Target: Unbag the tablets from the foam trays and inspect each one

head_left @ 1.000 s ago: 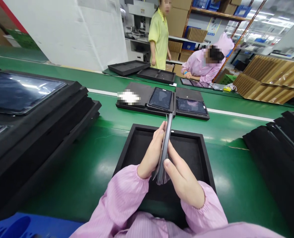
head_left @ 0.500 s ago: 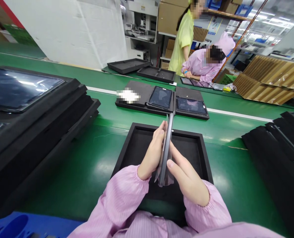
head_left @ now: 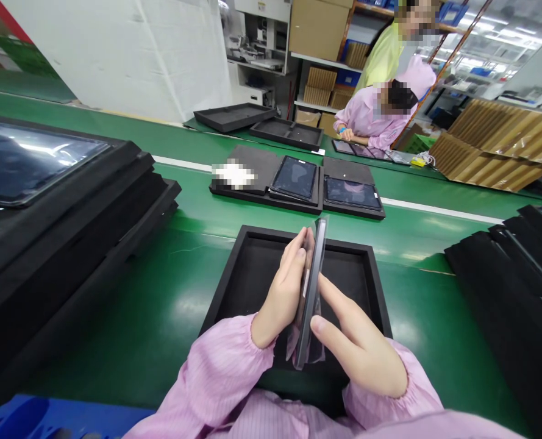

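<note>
Clock centred on the hands, my own body at 6. I have a thin dark-grey, tablet-like slab (head_left: 313,286) standing on edge, far end pointing to 12 and leaning slightly towards 1. Loose clear plastic film (head_left: 294,342) hangs about it. Left hand (head_left: 283,296): palm laid along the 9 o'clock face, fingers straight and together. Right hand (head_left: 362,344): fingertips and thumb against the 3 o'clock face, thumb spread from the fingers. Between them the two hands grip the slab. It sits over a square black foam tray (head_left: 379,286) on a glossy green bench (head_left: 179,305); I can't tell whether its lower edge touches the tray.

At 12, a black-screened tablet (head_left: 294,178) lies tilted in its foam holder, beside a white patch (head_left: 234,175) (pixelated on my feed, contents unreadable). At 1, a second dark tablet (head_left: 353,193) lies in the adjoining holder. Stacked black foam trays (head_left: 78,225) fill 9; another dark foam stack (head_left: 490,286) stands at 3. Blue plastic (head_left: 92,421) shows at 8. Farther off at 1, a co-worker in pink (head_left: 366,116) bends over the bench; ribbed brown cardboard (head_left: 503,143) stands at 2.
</note>
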The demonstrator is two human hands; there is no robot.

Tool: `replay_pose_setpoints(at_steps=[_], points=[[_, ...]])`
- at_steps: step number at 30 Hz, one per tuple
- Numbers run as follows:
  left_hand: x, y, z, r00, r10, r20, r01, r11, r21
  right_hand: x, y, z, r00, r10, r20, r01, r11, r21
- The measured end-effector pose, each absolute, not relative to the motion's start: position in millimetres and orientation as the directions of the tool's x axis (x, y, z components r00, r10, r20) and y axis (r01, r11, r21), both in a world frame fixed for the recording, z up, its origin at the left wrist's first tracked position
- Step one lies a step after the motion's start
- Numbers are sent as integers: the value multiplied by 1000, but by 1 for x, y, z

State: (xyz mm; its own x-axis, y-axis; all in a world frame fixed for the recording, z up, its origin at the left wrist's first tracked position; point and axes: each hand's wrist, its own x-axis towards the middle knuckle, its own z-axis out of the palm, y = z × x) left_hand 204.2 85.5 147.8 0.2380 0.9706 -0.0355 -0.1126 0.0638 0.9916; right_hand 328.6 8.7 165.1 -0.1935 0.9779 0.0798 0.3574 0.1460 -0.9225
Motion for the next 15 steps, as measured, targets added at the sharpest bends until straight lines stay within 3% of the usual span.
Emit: replay_pose_setpoints(at_steps=[15], points=[[199,98,157,254,965,-67,-182,116,976,299,22,149,-10,989,150,212,149,-966]])
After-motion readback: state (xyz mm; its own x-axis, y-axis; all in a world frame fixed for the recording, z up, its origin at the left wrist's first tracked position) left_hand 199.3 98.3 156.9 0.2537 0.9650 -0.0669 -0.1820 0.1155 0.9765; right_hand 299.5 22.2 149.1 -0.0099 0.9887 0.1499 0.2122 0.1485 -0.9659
